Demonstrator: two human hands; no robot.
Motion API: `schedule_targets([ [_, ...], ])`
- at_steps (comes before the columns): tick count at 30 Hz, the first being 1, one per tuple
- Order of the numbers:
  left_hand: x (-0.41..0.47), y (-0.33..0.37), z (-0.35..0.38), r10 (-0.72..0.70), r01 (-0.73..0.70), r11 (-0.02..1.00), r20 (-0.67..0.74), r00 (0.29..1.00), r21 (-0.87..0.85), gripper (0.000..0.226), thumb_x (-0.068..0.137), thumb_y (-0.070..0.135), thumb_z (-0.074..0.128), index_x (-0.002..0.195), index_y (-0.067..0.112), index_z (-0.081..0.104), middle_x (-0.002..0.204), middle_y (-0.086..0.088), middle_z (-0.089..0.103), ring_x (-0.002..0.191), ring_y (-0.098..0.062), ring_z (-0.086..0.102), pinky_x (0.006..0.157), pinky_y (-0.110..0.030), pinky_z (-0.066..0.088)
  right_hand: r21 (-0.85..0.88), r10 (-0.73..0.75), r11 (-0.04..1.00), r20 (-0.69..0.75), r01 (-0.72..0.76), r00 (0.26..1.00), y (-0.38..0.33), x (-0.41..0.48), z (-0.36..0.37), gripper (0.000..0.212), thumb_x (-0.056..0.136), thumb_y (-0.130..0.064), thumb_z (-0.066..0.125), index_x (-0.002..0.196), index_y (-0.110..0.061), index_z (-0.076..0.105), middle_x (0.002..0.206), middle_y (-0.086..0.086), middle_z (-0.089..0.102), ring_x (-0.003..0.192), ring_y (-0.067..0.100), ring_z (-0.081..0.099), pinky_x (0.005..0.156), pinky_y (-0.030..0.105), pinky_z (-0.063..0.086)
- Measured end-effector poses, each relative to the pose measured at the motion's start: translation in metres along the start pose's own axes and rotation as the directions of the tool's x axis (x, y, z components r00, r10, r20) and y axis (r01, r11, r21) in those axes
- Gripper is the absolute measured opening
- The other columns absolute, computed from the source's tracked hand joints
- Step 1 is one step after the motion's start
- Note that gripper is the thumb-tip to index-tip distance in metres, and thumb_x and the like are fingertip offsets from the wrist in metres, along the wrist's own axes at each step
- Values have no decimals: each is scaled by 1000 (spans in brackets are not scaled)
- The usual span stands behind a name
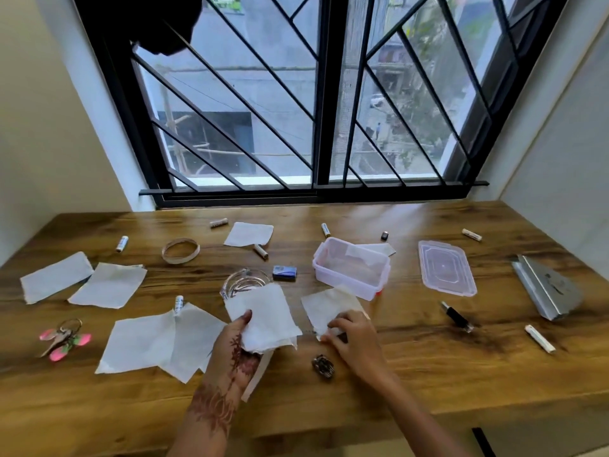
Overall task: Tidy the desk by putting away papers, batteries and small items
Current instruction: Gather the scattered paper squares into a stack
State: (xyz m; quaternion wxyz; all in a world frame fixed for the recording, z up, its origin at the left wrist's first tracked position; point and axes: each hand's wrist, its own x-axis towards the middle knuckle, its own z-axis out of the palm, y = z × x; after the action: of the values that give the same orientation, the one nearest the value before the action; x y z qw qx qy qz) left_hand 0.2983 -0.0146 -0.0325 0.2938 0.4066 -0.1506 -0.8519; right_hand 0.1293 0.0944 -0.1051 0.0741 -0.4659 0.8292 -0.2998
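Note:
My left hand [235, 338] grips a small stack of white paper squares [265, 316] lifted off the wooden desk [412, 374]. My right hand [354, 338] pinches the near edge of another white paper [324, 306] lying just in front of the clear plastic box [351, 267]. More paper squares lie at the left [56, 277] [110, 285] [155, 343] and at the back [248, 234]. Several batteries are scattered about, among them one [122, 243] at the left, one [219, 222] at the back and one [539, 338] at the right.
The box lid [446, 268] lies right of the box. A glass ashtray [245, 282], blue small box [284, 273], tape ring [180, 250], keys with pink tags [64, 339], dark ring [323, 366], black pen-like item [456, 316] and metal stand [547, 286] sit around.

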Motion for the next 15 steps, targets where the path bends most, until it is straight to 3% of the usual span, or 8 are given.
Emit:
schedule_targets([
  [2, 3, 5, -4, -8, 8, 1000, -3, 1000, 6, 13, 93, 8, 50, 104, 2, 51, 62, -12, 71, 62, -26, 69, 58, -39, 57, -28, -23, 999, -38, 22, 999, -3, 0, 5, 18, 83, -28, 66, 97, -17, 70, 106, -2, 60, 93, 4, 43, 85, 19, 39],
  [4, 5, 10, -6, -4, 4, 1000, -4, 1000, 9, 17, 92, 7, 49, 108, 1, 50, 78, -14, 69, 72, -27, 66, 52, -36, 57, -26, -13, 1000, -62, 12, 998, -5, 0, 8, 14, 83, -24, 66, 93, -15, 70, 103, -1, 61, 92, 5, 44, 84, 21, 41],
  [6, 7, 14, -10, -13, 13, 1000, 13, 1000, 1, 16, 92, 6, 48, 107, 1, 50, 80, -15, 69, 71, -28, 67, 46, -36, 56, 33, 43, 999, -83, -41, 996, -9, 1, 10, 11, 84, -22, 66, 91, -15, 69, 102, -2, 61, 91, 7, 49, 84, 24, 47],
  [8, 6, 18, -13, -27, 28, 1000, 52, 998, -4, 10, 93, 6, 47, 98, 1, 53, 66, -13, 72, 56, -25, 70, 39, -34, 54, 200, 154, 971, -112, -129, 982, -18, 3, 9, 6, 84, -23, 65, 88, -18, 67, 97, -6, 61, 90, 7, 55, 79, 21, 49],
  [11, 9, 21, -15, -52, 52, 999, 71, 996, 5, 10, 94, 8, 46, 96, 2, 54, 60, -12, 71, 49, -23, 69, 36, -31, 51, 508, 333, 830, -117, -231, 936, -42, 6, 0, 2, 85, -25, 63, 86, -24, 64, 86, -13, 63, 87, 7, 59, 74, 20, 50],
  [15, 12, 21, -15, -97, 95, 995, 91, 991, 33, 12, 94, 9, 46, 98, 1, 54, 62, -12, 72, 52, -23, 69, 38, -31, 53, 628, 300, 768, -180, -125, 937, -80, 10, -15, 3, 87, -24, 61, 83, -24, 61, 79, -14, 62, 75, -1, 60, 62, 12, 48],
])
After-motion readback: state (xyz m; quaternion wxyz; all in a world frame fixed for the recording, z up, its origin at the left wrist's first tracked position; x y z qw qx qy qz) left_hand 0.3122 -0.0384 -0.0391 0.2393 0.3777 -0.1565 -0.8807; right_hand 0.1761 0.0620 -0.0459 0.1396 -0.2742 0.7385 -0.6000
